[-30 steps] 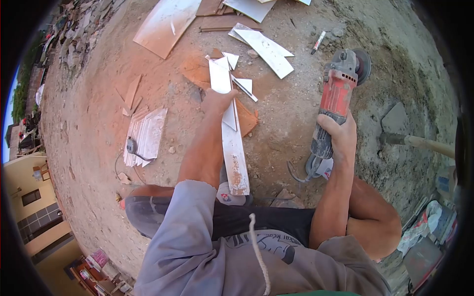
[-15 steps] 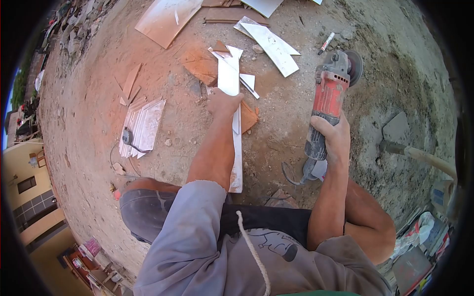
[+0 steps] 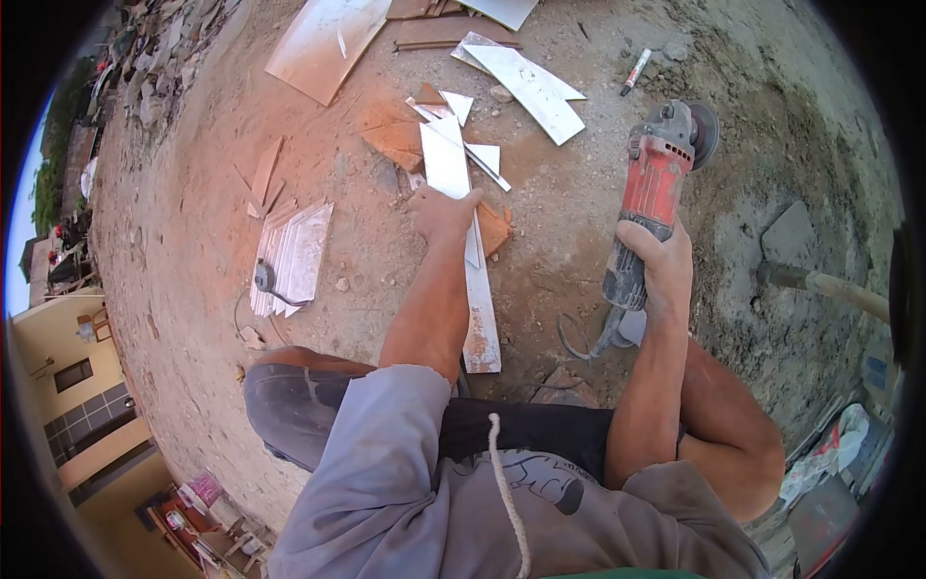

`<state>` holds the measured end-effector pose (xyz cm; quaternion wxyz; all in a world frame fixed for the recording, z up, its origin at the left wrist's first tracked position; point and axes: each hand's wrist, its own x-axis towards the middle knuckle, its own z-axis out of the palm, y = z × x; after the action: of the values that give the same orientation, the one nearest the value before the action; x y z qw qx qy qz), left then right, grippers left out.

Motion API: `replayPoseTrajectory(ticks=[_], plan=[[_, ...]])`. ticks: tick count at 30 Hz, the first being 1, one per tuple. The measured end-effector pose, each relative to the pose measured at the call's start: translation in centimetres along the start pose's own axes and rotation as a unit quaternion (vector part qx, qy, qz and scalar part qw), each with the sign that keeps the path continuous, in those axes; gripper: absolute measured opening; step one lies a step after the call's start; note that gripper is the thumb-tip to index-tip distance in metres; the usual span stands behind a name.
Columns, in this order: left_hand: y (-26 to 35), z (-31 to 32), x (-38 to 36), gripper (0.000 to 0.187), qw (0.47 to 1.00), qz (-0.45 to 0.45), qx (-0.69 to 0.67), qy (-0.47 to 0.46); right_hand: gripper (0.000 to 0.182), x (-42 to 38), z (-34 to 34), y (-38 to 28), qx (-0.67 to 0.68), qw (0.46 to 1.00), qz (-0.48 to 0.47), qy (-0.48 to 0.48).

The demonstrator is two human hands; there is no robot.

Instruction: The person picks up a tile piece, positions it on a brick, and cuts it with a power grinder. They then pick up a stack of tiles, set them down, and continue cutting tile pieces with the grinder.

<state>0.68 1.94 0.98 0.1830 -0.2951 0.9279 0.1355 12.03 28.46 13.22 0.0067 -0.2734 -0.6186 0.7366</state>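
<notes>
My right hand is wrapped around the dark rear body of a red and black angle grinder. The grinder's disc faces right, held away from the tile pieces. My left hand grips a narrow white tile strip, fingers at its left edge and thumb at its right; some fingers are hidden. Under the strip shows an orange block. A longer white strip runs from beneath my hand toward my legs. Beyond the held strip's far end lies a triangular tile offcut.
Stacked tile strips lie left, with a dark, corded object on them. Larger tile pieces and a marker lie ahead. A grey cord curls below the grinder. A wooden-handled tool lies right.
The held strip has turned slightly, its far end shifting left and now apart from the triangular offcut. The grinder stays in my right hand. The whole view has shifted a little.
</notes>
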Motion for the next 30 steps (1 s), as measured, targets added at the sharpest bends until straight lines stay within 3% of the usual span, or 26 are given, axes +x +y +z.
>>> replayPoseTrajectory(ticks=[2, 4, 10, 13, 20, 30], plan=[[-0.3, 0.7, -0.2, 0.107, 1.0, 0.01, 0.01, 0.008, 0.048, 0.2, 0.1, 0.0, -0.008, 1.0, 0.006, -0.005], [-0.7, 1.6, -0.6, 0.105, 0.996, 0.037, -0.006, 0.078, 0.048, 0.1, 0.4, 0.0, -0.007, 1.0, 0.01, -0.004], [-0.6, 1.3, 0.1, 0.104, 0.993, 0.071, 0.015, 0.089, 0.051, 0.8, 1.0, 1.1, -0.009, 1.0, 0.009, -0.009], [0.4, -0.2, -0.4, 0.098, 0.997, 0.063, 0.025, 0.045, 0.054, 1.2, 1.7, 1.2, -0.039, 0.999, -0.003, -0.007], [0.0, 0.2, 0.7, 0.093, 0.995, 0.072, 0.009, 0.067, 0.062, 2.6, 4.3, 1.1, -0.121, 0.991, -0.048, -0.013], [1.7, -1.2, 1.2, 0.084, 0.997, 0.062, 0.029, 0.039, 0.056, 5.0, 7.1, 0.7, -0.139, 0.988, -0.037, -0.057]])
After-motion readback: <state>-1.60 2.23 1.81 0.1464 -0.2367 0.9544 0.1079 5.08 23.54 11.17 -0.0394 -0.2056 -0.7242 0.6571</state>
